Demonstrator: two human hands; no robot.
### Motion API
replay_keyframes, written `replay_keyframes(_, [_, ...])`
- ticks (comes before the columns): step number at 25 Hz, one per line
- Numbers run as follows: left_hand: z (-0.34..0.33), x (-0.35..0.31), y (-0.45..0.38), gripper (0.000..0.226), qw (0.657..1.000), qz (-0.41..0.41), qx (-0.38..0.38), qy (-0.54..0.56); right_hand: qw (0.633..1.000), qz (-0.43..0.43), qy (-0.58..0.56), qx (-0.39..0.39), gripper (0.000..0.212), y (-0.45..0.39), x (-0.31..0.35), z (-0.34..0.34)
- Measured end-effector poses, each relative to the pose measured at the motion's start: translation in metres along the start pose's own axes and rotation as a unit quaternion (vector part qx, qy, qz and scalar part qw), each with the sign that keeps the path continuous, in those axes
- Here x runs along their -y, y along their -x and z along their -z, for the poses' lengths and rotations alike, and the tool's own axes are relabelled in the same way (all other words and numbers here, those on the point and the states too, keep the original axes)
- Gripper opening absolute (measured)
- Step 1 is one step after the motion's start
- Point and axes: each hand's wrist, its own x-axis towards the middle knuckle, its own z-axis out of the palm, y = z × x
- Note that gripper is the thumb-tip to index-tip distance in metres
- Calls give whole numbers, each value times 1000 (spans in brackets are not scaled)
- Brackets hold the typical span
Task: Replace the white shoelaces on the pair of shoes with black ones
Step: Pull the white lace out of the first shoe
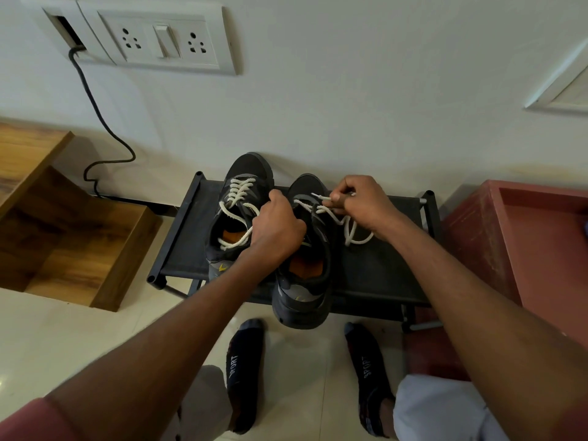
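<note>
Black rack [375, 268]: two shoes [305, 249], both hands' fingers [337, 198] pinching white lace [350, 227].

Two dark grey sports shoes with orange insoles stand side by side on a low black rack [381, 265], toes toward the wall. The left shoe [237, 218] sits fully on the rack, its white lace [237, 192] still threaded through the eyelets, loose ends trailing over the opening. The right shoe [307, 275] overhangs the rack's near edge by its heel; its white lace [348, 224] is partly pulled out, looping onto the rack beside it.
</note>
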Motion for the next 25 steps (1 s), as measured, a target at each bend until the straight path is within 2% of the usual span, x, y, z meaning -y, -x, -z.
replay_keyframes(2, [4, -1, -5, 35, 1000, -9, 19, -1, 999, -10, 4, -48, 12, -1, 4, -4])
replay_keyframes(4, [9, 0, -13, 45, 997, -66, 15, -21, 987, -8, 123, -107, 15, -1, 8, 3])
replay_keyframes(6, [12, 2, -19, 47, 988, -134, 33, -62, 958, -9, 267, -104, 23, 2, 9, 17])
replay_keyframes(8, [12, 4, -23, 42, 980, -165, 49, -96, 957, 10, 288, -24, 37, 2, 11, 25])
replay_keyframes(10, [14, 3, -24, 40, 976, -176, 45, -116, 965, 47, 235, 110, 46, 7, 21, 18])
replay_keyframes(11, [16, 2, -24, 38, 976, -180, 41, -117, 959, 64, 218, 172, 49, 8, 25, 14])
replay_keyframes(13, [19, 0, -24, 34, 975, -187, 31, -113, 943, 91, 211, 241, 53, 12, 28, 11])
replay_keyframes(16, [18, 1, -24, 28, 975, -180, 35, -122, 937, 77, 178, 289, 69, 17, 27, 18])
replay_keyframes(19, [24, -1, -28, 21, 978, -143, 74, -129, 921, 56, 250, 294, 109, 13, 20, 17])
replay_keyframes(23, [39, 2, -35, 15, 986, -61, 140, 67, 924, 38, 225, 307, 106, 9, 19, 19])
replay_keyframes(25, [39, 3, -33, 15, 979, -50, 160, 116, 927, 33, 218, 304, 104, 8, 17, 21])
